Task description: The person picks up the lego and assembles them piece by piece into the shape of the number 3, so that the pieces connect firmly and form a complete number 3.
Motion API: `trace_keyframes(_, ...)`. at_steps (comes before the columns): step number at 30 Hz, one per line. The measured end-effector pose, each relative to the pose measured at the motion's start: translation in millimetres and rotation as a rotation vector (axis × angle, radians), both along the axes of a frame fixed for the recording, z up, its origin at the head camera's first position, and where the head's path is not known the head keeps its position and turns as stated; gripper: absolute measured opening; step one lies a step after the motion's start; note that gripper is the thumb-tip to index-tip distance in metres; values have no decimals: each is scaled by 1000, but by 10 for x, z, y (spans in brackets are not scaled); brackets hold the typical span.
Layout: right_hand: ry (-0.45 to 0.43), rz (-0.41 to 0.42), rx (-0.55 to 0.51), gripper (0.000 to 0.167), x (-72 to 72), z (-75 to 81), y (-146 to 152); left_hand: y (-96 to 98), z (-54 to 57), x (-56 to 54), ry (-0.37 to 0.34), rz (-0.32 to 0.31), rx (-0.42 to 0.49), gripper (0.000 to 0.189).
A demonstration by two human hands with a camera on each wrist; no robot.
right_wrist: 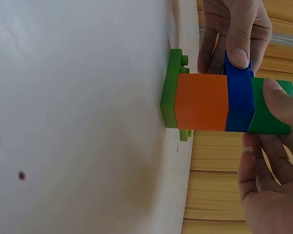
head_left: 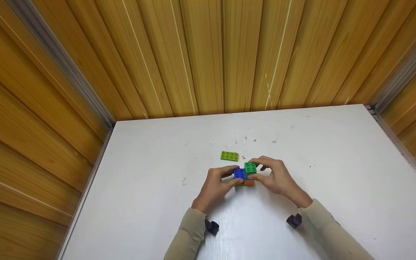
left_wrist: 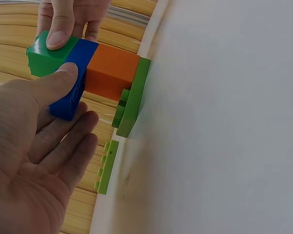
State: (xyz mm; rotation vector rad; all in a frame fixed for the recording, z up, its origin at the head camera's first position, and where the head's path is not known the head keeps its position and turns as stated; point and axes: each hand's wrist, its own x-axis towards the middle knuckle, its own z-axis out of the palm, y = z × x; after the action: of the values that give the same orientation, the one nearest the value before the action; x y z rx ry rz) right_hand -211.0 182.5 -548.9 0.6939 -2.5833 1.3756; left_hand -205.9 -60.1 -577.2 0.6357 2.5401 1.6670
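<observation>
A small stack of toy building bricks stands on the white table (head_left: 139, 173). At its bottom is a green plate (left_wrist: 135, 105), with an orange brick (left_wrist: 112, 70) on one end. Across the orange brick lies a flatter blue brick (right_wrist: 240, 100), jutting out over the plate's bare studs. A green brick (right_wrist: 263, 114) tops the blue one, right of its exposed studs in the head view. My left hand (head_left: 216, 185) pinches the jutting end of the blue brick between thumb and fingers. From the right, my right hand (head_left: 274, 180) grips the green brick, thumb on its near side.
A loose light-green plate (head_left: 229, 156) with studs up lies just beyond the stack. Wood-patterned walls (head_left: 204, 57) rise behind the table and at both sides. Small dark marks dot the tabletop. Black devices (head_left: 212, 227) sit at both wrists.
</observation>
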Motion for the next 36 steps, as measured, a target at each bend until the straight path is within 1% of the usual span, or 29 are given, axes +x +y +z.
trace_keyframes(7, -134, -30, -101, 40, 15, -73, -1, -3, -13, 1, -11, 4, -4, 45)
trace_keyframes(9, -154, -24, -120, 41, 15, -77, -1, -3, -18, -1, -12, 7, -3, 45)
trace_keyframes(17, -191, 8, -157, 51, -21, -127, 44, 12, -15, -6, -9, 4, 9, 45)
trace_keyframes(21, -218, 17, -177, 49, -21, -168, 78, 16, -18, 5, -12, 2, 6, 46)
trace_keyframes(27, -246, 63, -228, 46, -1, -223, 121, 14, -18, 10, -10, 8, -19, 47)
trace_keyframes(33, -261, 49, -227, 47, -21, -264, 131, 15, -4, 0, -26, 22, -20, 47)
trace_keyframes(36, -275, 50, -237, 44, -31, -277, 123, 26, 0, -6, -28, 27, -20, 47)
